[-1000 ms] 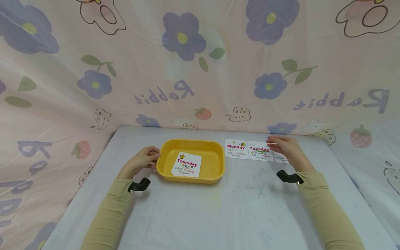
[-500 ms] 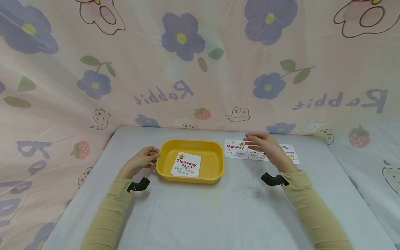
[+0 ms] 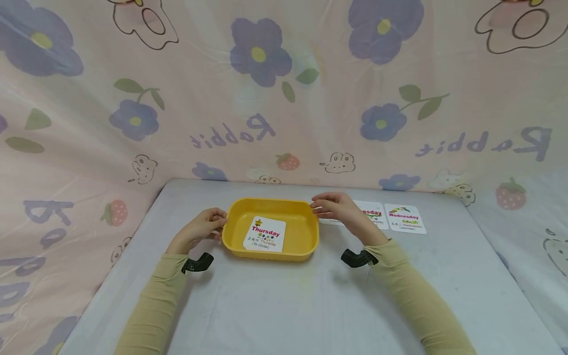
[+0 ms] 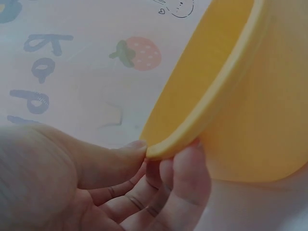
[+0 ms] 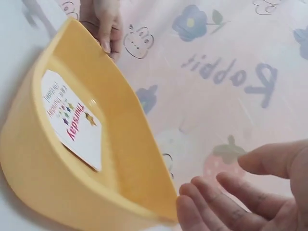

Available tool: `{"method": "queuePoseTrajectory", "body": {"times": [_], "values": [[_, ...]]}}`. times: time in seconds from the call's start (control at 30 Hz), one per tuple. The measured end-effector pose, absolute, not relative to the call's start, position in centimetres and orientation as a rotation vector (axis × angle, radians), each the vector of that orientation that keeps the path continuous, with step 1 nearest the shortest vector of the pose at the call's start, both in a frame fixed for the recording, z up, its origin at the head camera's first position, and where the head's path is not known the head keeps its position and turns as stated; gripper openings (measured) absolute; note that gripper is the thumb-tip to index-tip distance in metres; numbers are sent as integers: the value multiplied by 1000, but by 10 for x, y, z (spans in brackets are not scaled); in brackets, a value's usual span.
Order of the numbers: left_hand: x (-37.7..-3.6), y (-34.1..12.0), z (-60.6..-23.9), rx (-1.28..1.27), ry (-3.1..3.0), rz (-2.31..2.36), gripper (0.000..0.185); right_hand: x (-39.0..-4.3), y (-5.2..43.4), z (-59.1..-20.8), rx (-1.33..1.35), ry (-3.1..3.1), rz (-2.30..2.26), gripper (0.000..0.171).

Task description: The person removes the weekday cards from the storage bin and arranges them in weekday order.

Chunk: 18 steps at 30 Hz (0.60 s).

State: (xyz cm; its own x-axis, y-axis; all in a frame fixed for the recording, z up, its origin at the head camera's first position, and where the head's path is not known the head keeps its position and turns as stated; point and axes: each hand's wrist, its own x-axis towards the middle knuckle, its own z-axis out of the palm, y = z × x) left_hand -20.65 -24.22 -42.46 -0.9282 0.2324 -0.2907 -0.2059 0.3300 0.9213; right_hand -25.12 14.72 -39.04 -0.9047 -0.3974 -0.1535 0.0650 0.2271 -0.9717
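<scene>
A yellow tray (image 3: 303, 230) lies on the table, with a white "Thursday" card (image 3: 265, 234) flat inside it. My left hand (image 3: 199, 228) pinches the tray's left rim between thumb and fingers, as the left wrist view shows at the rim (image 4: 202, 118). At the opposite end, my right hand (image 3: 341, 212) hovers with loosely bent fingers and nothing in them. Its fingertips are right at the tray's right rim, and the right wrist view shows thumb and fingers (image 5: 231, 202) apart. Below this hand, the "Monday" card (image 3: 331, 222) is mostly hidden.
Right of the tray, a "Tuesday" card (image 3: 374, 217), partly covered by the right hand, and a "Wednesday" card (image 3: 405, 218) continue the row along the table's back edge. A printed curtain (image 3: 284, 113) hangs behind the white table (image 3: 275, 305). Each wrist wears a black camera mount (image 3: 197, 263).
My right hand has moved left from above the Wednesday card, past Tuesday and Monday, to the tray's right rim. The Wednesday card is now uncovered. Left hand and tray stay put.
</scene>
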Motion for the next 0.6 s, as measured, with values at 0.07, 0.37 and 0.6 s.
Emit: {"method": "queuePoseTrajectory", "body": {"times": [0.07,0.37,0.6], "values": [[-206,-243,-425,23,2227,1632,27,-251,137,-392,-305,2114,-1688,34],[-208,-243,-427,3,2233,1631,27,-253,103,-401,-243,2021,-1659,40],[-207,-245,-427,21,2239,1633,27,-255,90,-400,-253,1943,-1636,45]]}}
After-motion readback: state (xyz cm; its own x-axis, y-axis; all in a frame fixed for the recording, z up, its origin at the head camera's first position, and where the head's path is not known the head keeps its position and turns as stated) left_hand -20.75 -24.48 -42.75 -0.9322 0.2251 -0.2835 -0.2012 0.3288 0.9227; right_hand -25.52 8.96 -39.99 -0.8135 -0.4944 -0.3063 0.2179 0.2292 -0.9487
